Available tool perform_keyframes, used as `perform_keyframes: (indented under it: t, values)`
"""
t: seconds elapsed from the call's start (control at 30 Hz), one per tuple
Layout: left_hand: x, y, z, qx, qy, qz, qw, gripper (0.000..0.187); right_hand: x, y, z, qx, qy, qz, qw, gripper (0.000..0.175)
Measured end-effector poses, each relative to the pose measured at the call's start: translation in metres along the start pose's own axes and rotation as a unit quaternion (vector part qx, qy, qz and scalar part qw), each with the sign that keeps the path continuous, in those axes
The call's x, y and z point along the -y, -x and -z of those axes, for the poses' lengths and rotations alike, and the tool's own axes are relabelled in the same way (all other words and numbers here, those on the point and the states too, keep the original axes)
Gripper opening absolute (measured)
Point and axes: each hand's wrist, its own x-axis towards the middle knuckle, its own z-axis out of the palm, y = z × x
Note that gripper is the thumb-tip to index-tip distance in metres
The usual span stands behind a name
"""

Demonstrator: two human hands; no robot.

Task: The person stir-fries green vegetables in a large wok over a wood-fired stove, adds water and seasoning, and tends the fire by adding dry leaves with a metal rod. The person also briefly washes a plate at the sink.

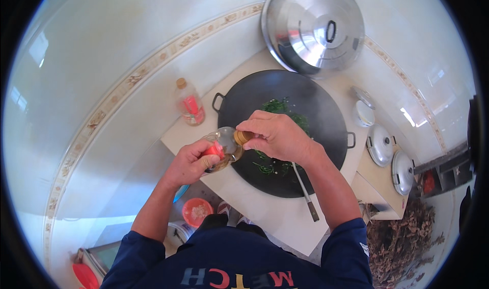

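My left hand (194,163) grips a clear plastic bottle (228,140) with a red label, tilted over the wok's left side. The fingers of my right hand (278,136) pinch its golden-brown cap (243,137) at the neck; whether the cap is loose I cannot tell. Beneath my hands is a large black wok (248,98) with two side handles. Chopped green vegetables (276,105) lie in it, partly covered by my right hand. A long-handled utensil (303,186) reaches from the greens over the wok's near rim; its head is hidden.
A second capped bottle (190,105) stands left of the wok on the pale counter (279,220). Behind leans a large metal lid (313,25) against the wall. Lidded metal pots (380,145) and a white bowl (363,114) stand right. A red basin (197,212) is below, dry leafy branches (401,243) lower right.
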Motion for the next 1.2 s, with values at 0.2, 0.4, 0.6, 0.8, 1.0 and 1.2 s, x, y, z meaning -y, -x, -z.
perform_keyframes:
  t: [0.2,0.4,0.6,0.8,1.0,1.2]
  values:
    - [0.039,0.032,0.024,-0.039,-0.236,-0.034,0.970,0.012,-0.009,-0.013,-0.085,-0.071,-0.035,-0.197,0.977,0.039]
    - [0.110,0.035,0.058,-0.261,-0.120,-0.030,0.957,0.013,-0.032,-0.018,-0.151,-0.104,-0.092,-0.303,0.943,0.052]
    - [0.130,-0.016,0.121,-0.360,-0.022,-0.094,0.928,0.015,-0.081,0.176,-0.123,-0.070,0.186,-0.446,0.873,0.037]
    - [0.160,-0.033,0.155,-0.347,0.094,-0.125,0.925,0.015,-0.070,0.302,-0.128,0.138,0.158,-0.622,0.754,0.063]
    - [0.156,-0.026,0.151,-0.384,-0.015,-0.065,0.921,0.022,-0.063,0.315,-0.123,0.085,0.152,-0.583,0.794,0.062]
    - [0.186,-0.004,0.144,-0.440,-0.111,-0.037,0.890,0.039,-0.185,0.312,-0.131,-0.162,0.224,-0.453,0.847,0.053]
